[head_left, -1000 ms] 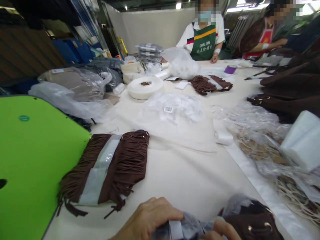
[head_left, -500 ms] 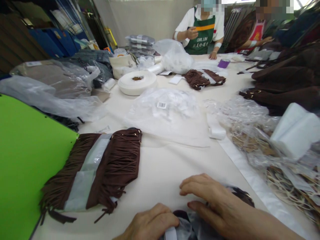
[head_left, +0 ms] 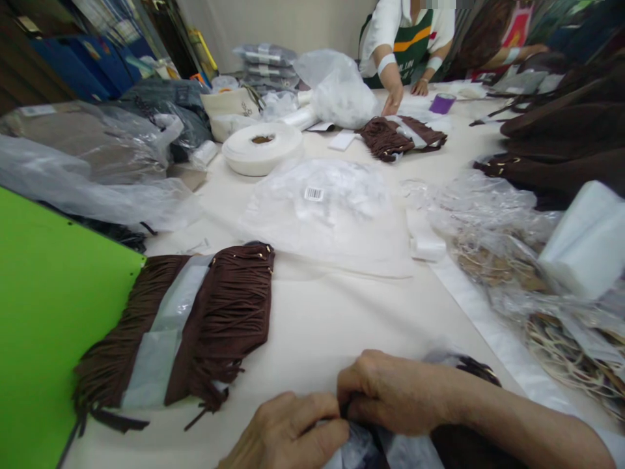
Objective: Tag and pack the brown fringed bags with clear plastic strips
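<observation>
At the bottom edge, my left hand [head_left: 293,430] is closed on the near side of a dark brown bag [head_left: 463,443] with a clear plastic band [head_left: 361,446]. My right hand [head_left: 390,394] sits against its fingertips, fingers curled in a pinch on a dark piece of the same bag. Most of this bag is hidden under my hands and forearm or cut off by the frame. To the left lies a brown fringed bag [head_left: 229,312], a wide translucent band [head_left: 166,326] wrapped around its middle.
A green board [head_left: 58,312] borders the left side. Ahead lie a clear plastic bag [head_left: 336,215] with a barcode label and a white tape roll [head_left: 261,148]. Plastic-wrapped straps [head_left: 566,352] and dark bags [head_left: 561,156] crowd the right. A co-worker [head_left: 407,52] leans over the far end.
My right hand has moved left and its spread fingers have curled in beside my left hand. The co-worker's raised hand has come down to the far fringed bag. The view has shifted slightly.
</observation>
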Action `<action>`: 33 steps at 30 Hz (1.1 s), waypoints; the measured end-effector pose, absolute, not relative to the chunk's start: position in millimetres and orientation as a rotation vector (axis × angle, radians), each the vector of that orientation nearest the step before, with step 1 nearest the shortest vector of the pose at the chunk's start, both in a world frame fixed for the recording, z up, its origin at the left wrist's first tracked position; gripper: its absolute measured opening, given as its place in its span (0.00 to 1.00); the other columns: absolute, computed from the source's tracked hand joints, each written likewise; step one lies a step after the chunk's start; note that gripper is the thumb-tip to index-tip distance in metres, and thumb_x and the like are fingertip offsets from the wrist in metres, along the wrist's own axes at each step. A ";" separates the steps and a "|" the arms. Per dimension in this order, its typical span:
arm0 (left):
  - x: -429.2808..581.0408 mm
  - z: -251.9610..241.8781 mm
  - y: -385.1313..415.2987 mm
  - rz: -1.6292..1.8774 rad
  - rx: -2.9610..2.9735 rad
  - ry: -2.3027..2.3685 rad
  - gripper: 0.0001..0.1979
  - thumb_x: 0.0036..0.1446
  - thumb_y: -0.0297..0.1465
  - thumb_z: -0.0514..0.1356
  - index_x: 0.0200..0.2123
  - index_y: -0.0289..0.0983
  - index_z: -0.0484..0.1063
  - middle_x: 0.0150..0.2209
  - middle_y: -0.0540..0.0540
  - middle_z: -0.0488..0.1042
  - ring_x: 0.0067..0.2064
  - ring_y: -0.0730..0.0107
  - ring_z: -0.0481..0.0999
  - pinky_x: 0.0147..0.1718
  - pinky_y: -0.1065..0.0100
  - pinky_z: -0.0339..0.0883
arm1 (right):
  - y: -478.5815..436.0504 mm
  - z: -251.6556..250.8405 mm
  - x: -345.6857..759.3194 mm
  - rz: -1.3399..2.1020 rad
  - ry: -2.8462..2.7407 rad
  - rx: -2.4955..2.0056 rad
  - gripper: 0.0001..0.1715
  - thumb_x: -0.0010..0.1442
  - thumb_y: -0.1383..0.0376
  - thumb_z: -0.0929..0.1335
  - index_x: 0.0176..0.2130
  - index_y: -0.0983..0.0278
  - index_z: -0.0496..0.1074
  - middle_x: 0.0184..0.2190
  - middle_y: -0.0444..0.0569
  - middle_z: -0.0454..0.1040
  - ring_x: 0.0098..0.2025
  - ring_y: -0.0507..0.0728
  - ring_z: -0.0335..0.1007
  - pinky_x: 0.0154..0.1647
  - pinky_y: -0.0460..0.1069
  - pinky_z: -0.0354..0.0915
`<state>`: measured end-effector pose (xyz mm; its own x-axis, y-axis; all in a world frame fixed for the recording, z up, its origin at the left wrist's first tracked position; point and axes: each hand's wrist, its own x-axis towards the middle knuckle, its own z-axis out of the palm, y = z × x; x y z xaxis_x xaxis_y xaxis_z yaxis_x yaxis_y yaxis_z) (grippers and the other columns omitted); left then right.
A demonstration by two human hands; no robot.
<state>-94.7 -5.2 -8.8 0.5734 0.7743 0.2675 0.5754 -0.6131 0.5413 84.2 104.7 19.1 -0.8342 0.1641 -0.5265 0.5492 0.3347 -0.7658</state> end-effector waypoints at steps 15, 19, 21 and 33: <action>-90.3 -20.2 1.7 0.684 2.439 0.965 0.23 0.66 0.36 0.35 0.34 0.40 0.67 0.28 0.52 0.70 0.24 0.75 0.65 0.21 0.69 0.50 | 98.4 18.5 85.9 -1.516 2.320 0.700 0.16 0.52 0.73 0.64 0.39 0.68 0.77 0.33 0.53 0.79 0.35 0.53 0.73 0.33 0.41 0.63; -88.5 -8.2 0.8 0.533 2.522 0.985 0.16 0.65 0.36 0.41 0.44 0.45 0.67 0.33 0.51 0.71 0.26 0.73 0.65 0.23 0.68 0.50 | 97.1 20.3 85.4 -1.462 2.350 0.704 0.16 0.52 0.74 0.64 0.39 0.68 0.76 0.34 0.54 0.79 0.36 0.55 0.73 0.34 0.43 0.63; -87.3 -6.0 -0.6 0.380 2.547 0.970 0.11 0.64 0.36 0.47 0.42 0.46 0.68 0.34 0.52 0.71 0.27 0.72 0.65 0.23 0.67 0.49 | 96.2 21.0 85.1 -1.435 2.360 0.703 0.16 0.53 0.74 0.63 0.39 0.68 0.76 0.34 0.55 0.79 0.37 0.55 0.74 0.34 0.43 0.62; -94.2 5.6 7.0 0.278 2.320 0.820 0.16 0.62 0.38 0.50 0.23 0.40 0.66 0.30 0.56 0.73 0.32 0.73 0.65 0.35 0.69 0.56 | 94.8 18.4 84.9 -1.424 2.335 0.742 0.15 0.52 0.74 0.64 0.38 0.68 0.76 0.32 0.54 0.79 0.35 0.55 0.72 0.33 0.43 0.61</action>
<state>-94.2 7.0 5.6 0.7816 0.6236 -0.0163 0.4848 -0.5907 0.6450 84.9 94.8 18.4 -0.8191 0.2687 -0.5068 0.5736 0.3731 -0.7293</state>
